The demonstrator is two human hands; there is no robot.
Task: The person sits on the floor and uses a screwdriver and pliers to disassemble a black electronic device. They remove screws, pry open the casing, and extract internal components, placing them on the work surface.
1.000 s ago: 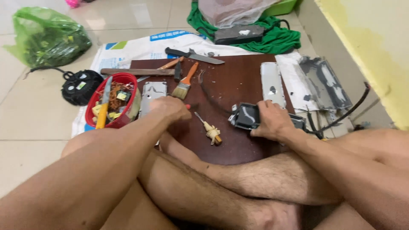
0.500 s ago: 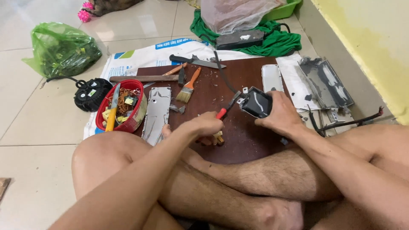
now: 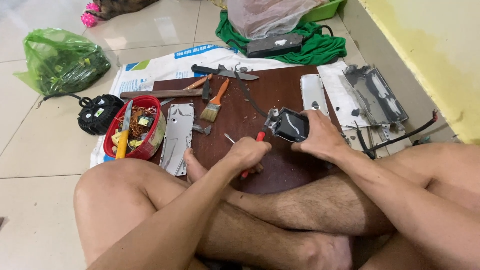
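I sit cross-legged on the floor before a dark brown board [image 3: 280,95]. My right hand [image 3: 320,137] grips a small black boxy device [image 3: 290,124] with a cable, held just above the board. My left hand [image 3: 247,152] is closed around a red-handled tool [image 3: 259,137] whose tip points at the device's left end. A thin metal pin [image 3: 230,138] lies on the board just left of my left hand.
On the board lie a paintbrush [image 3: 214,102], a knife [image 3: 225,71], a wooden-handled tool [image 3: 160,93] and grey metal plates [image 3: 177,137]. A red bowl [image 3: 112,145] of small parts, a black round unit [image 3: 97,114] and a green bag [image 3: 62,62] sit left. Bent metal casings [image 3: 375,95] lie right.
My left hand picked up the red-handled tool from the board and brought it to the black device. My right hand lifted the device and moved it up the board.
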